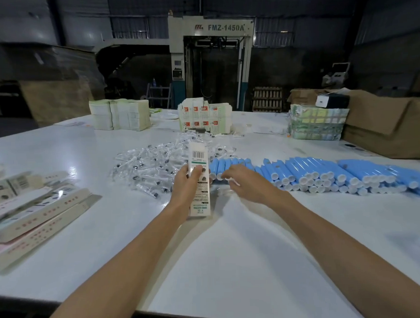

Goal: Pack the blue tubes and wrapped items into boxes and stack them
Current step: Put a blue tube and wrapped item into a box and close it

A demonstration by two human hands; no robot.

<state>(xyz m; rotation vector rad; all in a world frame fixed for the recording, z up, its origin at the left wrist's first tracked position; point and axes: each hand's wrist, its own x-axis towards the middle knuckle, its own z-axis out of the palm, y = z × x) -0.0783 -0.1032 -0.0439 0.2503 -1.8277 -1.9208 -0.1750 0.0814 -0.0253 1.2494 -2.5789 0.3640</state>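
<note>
My left hand grips a long white printed box upright over the middle of the white table. Just to its right, my right hand reaches with curled fingers to the white cap of a blue tube at the left end of the row of blue tubes; whether it holds the tube is unclear. A heap of clear-wrapped items lies behind and left of the box.
Flat and filled white boxes lie at the left edge. Bundles of folded cartons, a stack of printed boxes and a strapped bundle stand at the back. Brown cardboard cartons sit at the right.
</note>
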